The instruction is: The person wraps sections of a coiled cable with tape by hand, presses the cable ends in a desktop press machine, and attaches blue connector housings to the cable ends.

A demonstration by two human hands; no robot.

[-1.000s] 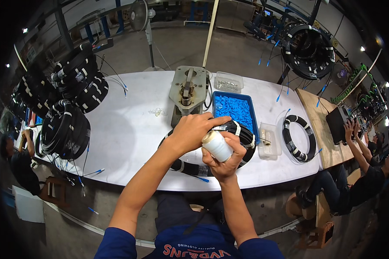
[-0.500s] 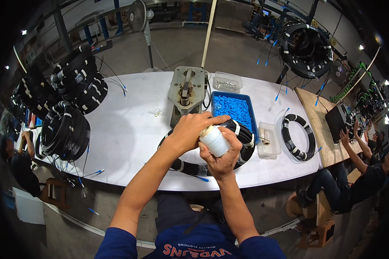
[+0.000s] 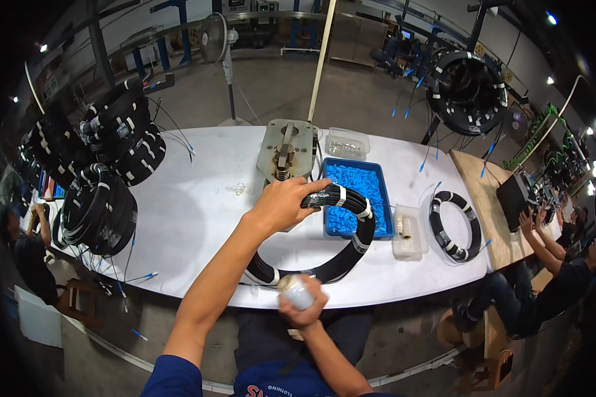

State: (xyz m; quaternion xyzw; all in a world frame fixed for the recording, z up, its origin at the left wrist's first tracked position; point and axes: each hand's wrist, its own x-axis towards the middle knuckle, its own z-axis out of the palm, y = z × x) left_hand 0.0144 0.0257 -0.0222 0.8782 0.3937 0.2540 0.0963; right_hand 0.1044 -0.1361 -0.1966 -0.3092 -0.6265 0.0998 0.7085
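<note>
A coil of black cable [image 3: 363,235], bound at intervals with white and clear wraps, is propped in front of me, its far right side overlapping a blue tray [image 3: 388,208]. My left hand [image 3: 279,206] is closed around the upper left of the coil, with the index finger lying along the cable. In my right hand [image 3: 311,303], blurred by motion, is a small roll of whitish wrapping film [image 3: 297,292]. This roll is just in front of the coil's near side, by the table's front edge. Whether a strand of film runs from it to the coil cannot be made out.
A metal press-like fixture [image 3: 297,140] stands behind my left hand. Small blue parts fill the tray; clear tubs [image 3: 409,250] stand beside and behind it. Another cable coil [image 3: 478,228] lies at right, and stacked coils [image 3: 102,208] at left. Co-workers sit at both sides.
My right hand has moved down and toward me with the film roll, away from the left hand. The coil is tilted up more, with its far side raised in my left hand.
</note>
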